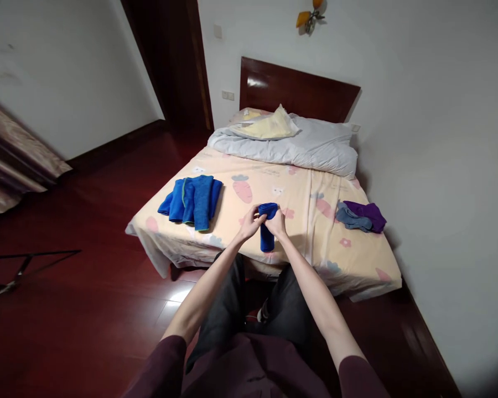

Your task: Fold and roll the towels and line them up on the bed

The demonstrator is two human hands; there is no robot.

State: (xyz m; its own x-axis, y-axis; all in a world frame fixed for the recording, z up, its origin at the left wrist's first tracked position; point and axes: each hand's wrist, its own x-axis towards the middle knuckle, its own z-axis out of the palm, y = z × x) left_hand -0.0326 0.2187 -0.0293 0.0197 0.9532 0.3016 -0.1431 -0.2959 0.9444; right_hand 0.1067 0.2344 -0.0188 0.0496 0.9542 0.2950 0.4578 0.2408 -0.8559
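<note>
A blue towel (267, 239), folded into a narrow strip and partly rolled at its top end, is between my two hands near the bed's front edge. My left hand (251, 222) grips the roll from the left, thumb and fingers closed on it. From the right, my right hand (277, 224) pinches the same roll. The towel's lower part points down toward me below the hands. To the left lies a group of rolled blue towels (195, 200) side by side, one with a green edge.
The bed (299, 188) has a peach patterned sheet. Grey-blue socks (354, 219) and a purple cloth (369, 214) lie at its right edge. A grey quilt (315, 149) and a yellow pillow (274, 126) are near the headboard (290, 88). A black metal stand (20, 268) is at left.
</note>
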